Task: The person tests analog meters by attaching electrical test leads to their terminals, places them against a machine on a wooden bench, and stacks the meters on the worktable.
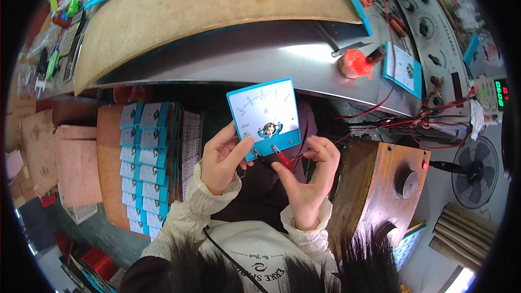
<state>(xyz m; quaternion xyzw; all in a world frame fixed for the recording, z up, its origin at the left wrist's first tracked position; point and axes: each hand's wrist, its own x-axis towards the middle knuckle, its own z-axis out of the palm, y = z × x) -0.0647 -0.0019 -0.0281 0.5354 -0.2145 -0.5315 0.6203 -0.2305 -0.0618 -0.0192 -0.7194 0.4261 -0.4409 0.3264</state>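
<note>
A square panel meter [264, 116] with a white dial face and blue frame is tilted in front of my body. My left hand [223, 158] grips its lower left corner, thumb on the front edge. A black clip [259, 155] is at the meter's lower edge beside that thumb. To its right, a red alligator clip [284, 159] with a metal jaw is on the lower edge. My right hand [311, 176] is beside the red clip, thumb and fingers apart, the thumb close to or touching the clip's sleeve. A thin red wire passes by its fingers.
Rows of similar meters [142, 157] stand on a brown board at left. The metal bench [217, 54] ahead carries a wooden board [206, 0], a red pot [355, 65] and another meter [402, 70]. A knobbed test instrument [431, 32], wooden box [374, 190] and fan [476, 171] are at right.
</note>
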